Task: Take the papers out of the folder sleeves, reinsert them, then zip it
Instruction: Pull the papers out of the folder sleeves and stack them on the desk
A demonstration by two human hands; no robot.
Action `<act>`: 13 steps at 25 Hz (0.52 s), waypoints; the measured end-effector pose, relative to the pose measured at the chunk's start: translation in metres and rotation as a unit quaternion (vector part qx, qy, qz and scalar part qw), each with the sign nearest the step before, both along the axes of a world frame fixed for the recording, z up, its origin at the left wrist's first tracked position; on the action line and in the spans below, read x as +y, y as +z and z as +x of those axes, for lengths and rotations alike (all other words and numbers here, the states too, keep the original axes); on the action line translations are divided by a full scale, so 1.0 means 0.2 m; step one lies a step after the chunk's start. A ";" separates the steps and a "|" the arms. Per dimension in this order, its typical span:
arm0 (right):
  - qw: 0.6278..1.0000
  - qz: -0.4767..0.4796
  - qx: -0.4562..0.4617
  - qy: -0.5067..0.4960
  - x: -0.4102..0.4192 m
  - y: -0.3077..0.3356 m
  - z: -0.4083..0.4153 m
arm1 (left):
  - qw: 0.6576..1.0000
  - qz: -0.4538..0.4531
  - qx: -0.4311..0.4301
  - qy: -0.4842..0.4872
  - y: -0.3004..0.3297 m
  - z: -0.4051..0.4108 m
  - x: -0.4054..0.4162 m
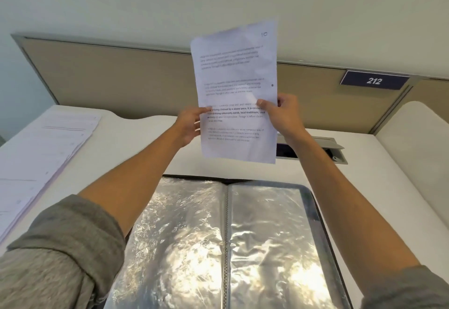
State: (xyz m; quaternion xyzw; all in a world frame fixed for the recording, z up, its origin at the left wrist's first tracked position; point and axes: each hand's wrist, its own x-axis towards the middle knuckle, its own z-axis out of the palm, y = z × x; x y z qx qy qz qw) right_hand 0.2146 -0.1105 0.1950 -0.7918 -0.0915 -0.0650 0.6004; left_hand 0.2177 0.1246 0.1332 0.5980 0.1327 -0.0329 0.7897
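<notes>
1. The person holds one sheet of paper [237,89] up in the air with both hands, above the far end of the folder.
2. The left hand [190,123] has its grip closed on the left edge of the paper, with the thumb on the front of the sheet.
3. The right hand [279,114] has its grip closed on the right edge of the paper, thumb on the front and the other fingers behind.
4. The paper stands upright and a little tilted. It has a few blocks of printed words and some creases.
5. The folder [313,206] lies open on the white table [136,153], near the person, between the two arms.
6. Shiny clear sleeves [184,235] cover both halves of the folder. They look crinkled and bright with glare.
7. A spine with rings runs down the middle of the folder.
8. A stack of papers [41,148] lies on the left side of the table, well apart from the folder.
9. Both arms have grey sleeves [56,248] pushed up.
10. At the far edge of the table is a tan divider wall [109,75] with a dark sign [374,80] that says 212.
11. A grey flap [332,149] in the table sits behind the right arm.
</notes>
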 end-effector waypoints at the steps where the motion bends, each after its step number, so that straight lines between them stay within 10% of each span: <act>1: 1.000 0.007 0.004 0.004 0.04 0.01 -0.01 | 1.000 0.003 -0.002 -0.007 -0.01 -0.04 0.03; 7: 0.988 -0.144 0.021 0.048 0.31 -0.12 -0.20 | 0.997 0.055 -0.018 0.057 -0.06 -0.33 0.39; 13: 0.995 -0.021 0.060 0.076 0.72 -0.28 -0.56 | 0.965 0.227 -0.024 0.125 -0.15 -0.75 0.87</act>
